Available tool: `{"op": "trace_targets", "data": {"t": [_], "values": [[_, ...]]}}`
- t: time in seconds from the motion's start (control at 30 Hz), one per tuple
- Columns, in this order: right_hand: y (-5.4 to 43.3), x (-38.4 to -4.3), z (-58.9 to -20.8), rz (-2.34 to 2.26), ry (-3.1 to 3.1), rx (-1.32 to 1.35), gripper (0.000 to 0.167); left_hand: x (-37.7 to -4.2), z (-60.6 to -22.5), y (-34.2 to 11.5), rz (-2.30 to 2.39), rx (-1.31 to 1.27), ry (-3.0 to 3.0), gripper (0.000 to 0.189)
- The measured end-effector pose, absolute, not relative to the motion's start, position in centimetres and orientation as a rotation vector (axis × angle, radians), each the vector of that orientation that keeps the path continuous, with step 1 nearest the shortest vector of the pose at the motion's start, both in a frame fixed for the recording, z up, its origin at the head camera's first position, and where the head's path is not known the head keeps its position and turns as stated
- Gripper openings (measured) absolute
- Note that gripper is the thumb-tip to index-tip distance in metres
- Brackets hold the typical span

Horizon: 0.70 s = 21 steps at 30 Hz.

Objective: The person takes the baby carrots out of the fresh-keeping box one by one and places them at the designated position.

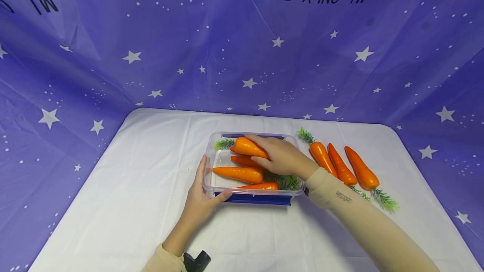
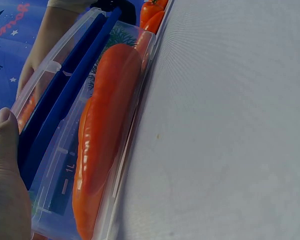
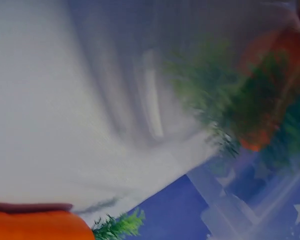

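Note:
A clear plastic food container (image 1: 209,146) with blue latches (image 1: 261,200) stands on the table, lidless, with several carrots with green tops inside. My left hand (image 1: 198,200) holds its near left corner, thumb (image 2: 4,150) at the front rim and fingers along the left side. Over the back part of the container, my right hand (image 1: 281,154) grips a thick orange carrot (image 1: 247,146), its tip under the palm. Beneath that hand lies a darker carrot (image 1: 242,161). Nearer the front are a carrot (image 1: 238,173) and another (image 2: 107,130) seen through the wall. The right fingertips are partly hidden.
Three more carrots lie on the white tablecloth (image 1: 113,205) right of the container: one with its leaves toward the back (image 1: 321,156), a thin one (image 1: 341,167) and one at the far right (image 1: 361,169). A purple star-patterned curtain (image 1: 211,53) rises behind the table.

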State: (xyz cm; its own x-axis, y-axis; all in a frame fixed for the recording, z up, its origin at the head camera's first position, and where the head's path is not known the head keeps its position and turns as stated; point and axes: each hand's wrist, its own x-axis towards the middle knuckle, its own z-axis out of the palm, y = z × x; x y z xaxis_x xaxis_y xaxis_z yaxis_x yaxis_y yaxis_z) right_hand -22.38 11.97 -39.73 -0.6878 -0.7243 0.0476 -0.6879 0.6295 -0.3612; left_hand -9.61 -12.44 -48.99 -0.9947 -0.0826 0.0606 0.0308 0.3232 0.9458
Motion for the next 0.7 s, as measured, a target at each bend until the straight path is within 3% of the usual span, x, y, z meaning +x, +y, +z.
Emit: {"op": "trace_targets", "data": {"t": [0.33,0.7], "values": [[13.3,-21.1,-37.4,-0.491,2.888,-1.127,0.066,-9.8,-49.3,-12.6,-1.756,0.047,-2.483,0.110],[16.6,-19.9,-35.7,-0.548,3.049,-0.845,0.069,-9.7,-49.2,-12.5,-1.757,0.044,-2.478,0.112]]}}
